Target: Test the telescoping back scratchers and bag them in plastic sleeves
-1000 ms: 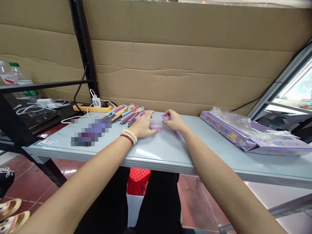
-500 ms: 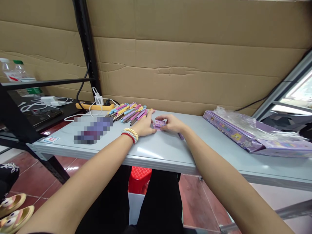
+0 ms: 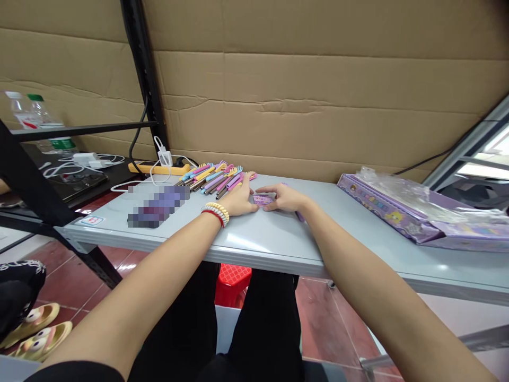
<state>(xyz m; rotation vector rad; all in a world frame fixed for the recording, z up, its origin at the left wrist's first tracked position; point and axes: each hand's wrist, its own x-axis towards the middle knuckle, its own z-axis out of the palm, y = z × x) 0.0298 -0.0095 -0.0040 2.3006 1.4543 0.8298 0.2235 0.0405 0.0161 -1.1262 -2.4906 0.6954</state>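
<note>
My left hand (image 3: 239, 200) spread at 9 o'clock of small purple printed piece (image 3: 262, 200), probably as backstop; right hand (image 3: 288, 199) curved round it, can't tell if pinching tbh.

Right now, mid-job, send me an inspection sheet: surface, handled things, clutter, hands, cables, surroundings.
Surface: grey tabletop, light glare near the front edge.
Handled things: small purple printed piece; colourful rods heaped toward the back left.
Clutter: purple box with clear plastic on top, right; pixelated object, left.
Hands: left hand open, close beside the piece; right hand curved at its other side, grip unclear.
Cables: white cable looped near the orange power strip.
Surroundings: cardboard panel behind; bottles left; red stool below.
</note>
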